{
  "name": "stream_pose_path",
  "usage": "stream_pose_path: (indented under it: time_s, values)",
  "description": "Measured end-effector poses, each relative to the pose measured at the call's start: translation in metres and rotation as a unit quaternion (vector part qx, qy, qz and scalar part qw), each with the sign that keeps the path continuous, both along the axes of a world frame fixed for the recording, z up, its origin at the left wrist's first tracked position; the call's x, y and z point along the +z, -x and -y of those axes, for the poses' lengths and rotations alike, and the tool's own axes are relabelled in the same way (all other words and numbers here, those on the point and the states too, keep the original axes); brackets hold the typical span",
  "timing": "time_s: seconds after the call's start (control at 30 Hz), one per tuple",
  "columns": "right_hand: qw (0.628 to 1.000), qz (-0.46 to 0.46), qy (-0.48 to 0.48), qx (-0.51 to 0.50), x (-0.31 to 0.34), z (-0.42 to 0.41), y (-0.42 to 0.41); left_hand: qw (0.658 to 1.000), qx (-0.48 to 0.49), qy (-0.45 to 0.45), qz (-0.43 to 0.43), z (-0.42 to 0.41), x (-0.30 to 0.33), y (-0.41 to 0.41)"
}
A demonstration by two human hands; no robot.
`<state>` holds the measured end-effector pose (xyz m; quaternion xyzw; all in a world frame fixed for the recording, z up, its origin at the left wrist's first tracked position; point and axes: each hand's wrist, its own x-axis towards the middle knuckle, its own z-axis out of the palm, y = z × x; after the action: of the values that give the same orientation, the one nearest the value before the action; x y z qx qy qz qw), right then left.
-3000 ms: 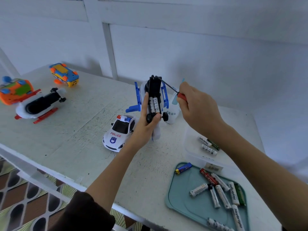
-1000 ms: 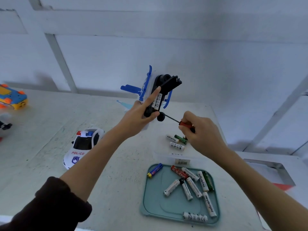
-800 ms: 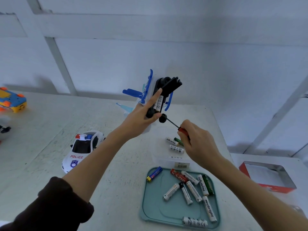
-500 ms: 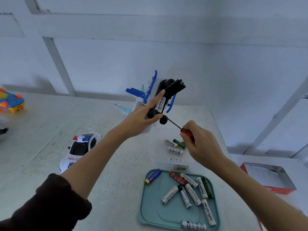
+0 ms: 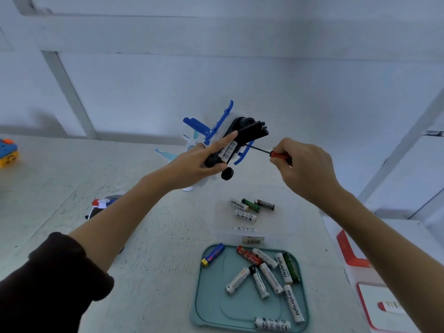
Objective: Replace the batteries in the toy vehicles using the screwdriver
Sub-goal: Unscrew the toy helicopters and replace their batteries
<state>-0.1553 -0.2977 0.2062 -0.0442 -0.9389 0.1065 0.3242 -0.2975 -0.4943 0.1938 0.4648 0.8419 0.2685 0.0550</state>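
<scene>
My left hand holds a white and blue toy plane belly-up above the table, index finger laid along its black underside. The black battery cover stands swung open, and white batteries show in the compartment. My right hand grips a red-handled screwdriver; its dark shaft points left, with the tip at the open compartment. A teal tray in front holds several loose batteries. A clear plastic box behind it holds several more.
A police car toy sits half hidden behind my left forearm. An orange and blue toy lies at the far left edge. A red and white box is at the right. A white wall runs behind the table.
My right hand has lifted the screwdriver from below the plane's wheel up to the open battery compartment. The view has shifted slightly right and closer.
</scene>
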Motion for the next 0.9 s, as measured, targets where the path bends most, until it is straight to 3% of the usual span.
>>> stream_pose_path:
  time_s: [0.9]
  values:
    - [0.983, 0.183, 0.001, 0.023, 0.014, -0.046, -0.028, 0.984, -0.085, 0.145, -0.052, -0.023, -0.001, -0.006]
